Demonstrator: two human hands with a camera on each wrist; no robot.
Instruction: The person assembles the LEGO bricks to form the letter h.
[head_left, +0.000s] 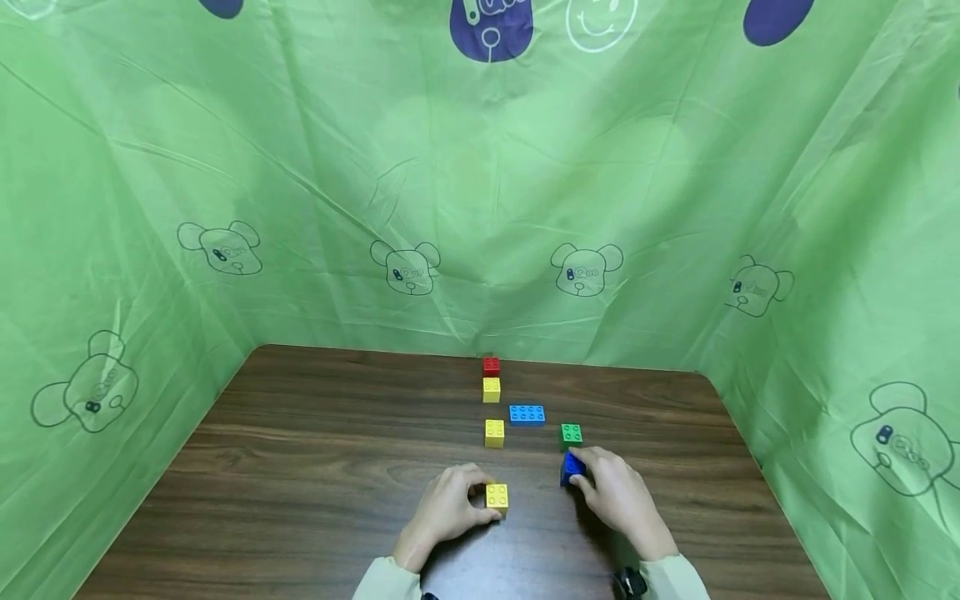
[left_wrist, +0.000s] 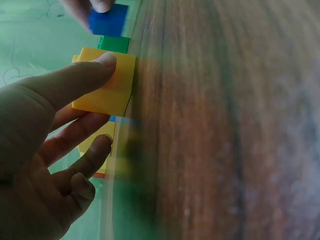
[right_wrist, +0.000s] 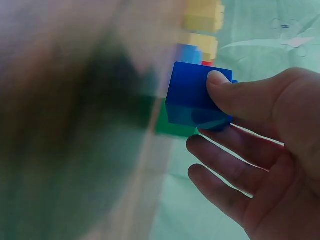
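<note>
Showing studs, a yellow brick (head_left: 497, 497) is pinched by the left hand (head_left: 452, 504). Rightward, a smooth blue brick (right_wrist: 192, 95) is gripped by the right hand (head_left: 617, 493).

This is a screened-off booth: creased green cloth (head_left: 487, 183), printed with cartoon animal heads (head_left: 411, 271), hangs like walls along the back and both sides of a table (head_left: 300, 458). What kind of room lies beyond is hidden.
</note>
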